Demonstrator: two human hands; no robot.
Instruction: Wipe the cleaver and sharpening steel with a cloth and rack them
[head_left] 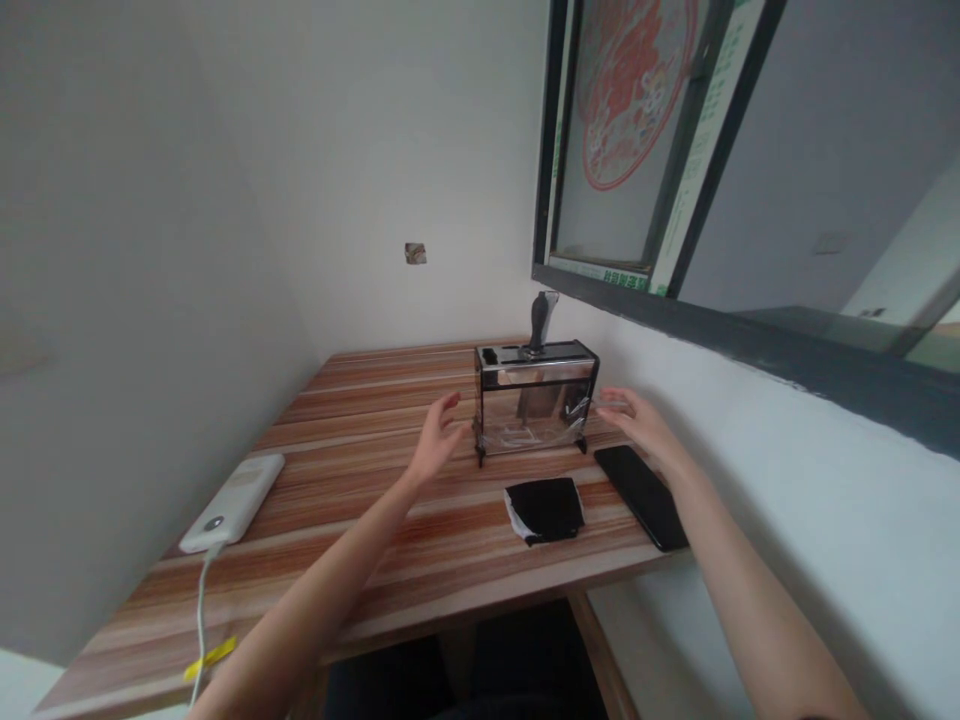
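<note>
A box-shaped appliance (536, 410) stands on the wooden table, with a shiny metal top, black frame edges, small black feet and see-through sides that look wrapped in clear film. On its top an upright dark grey handle (539, 320) sticks up. To the left of the box is my left hand (437, 437), its fingers apart and holding nothing, close to the side. My right hand (628, 415) is at the box's right side with fingers stretched toward it; whether the fingertips touch the film cannot be made out.
A folded black cloth (551, 508) with a white edge lies in front of the box. Right of it is a black phone (643, 497). A white power bank (234, 502) with a cable (201, 610) and yellow strip (211, 658) is at left. Walls and a window frame (735, 335) border the table (360, 410).
</note>
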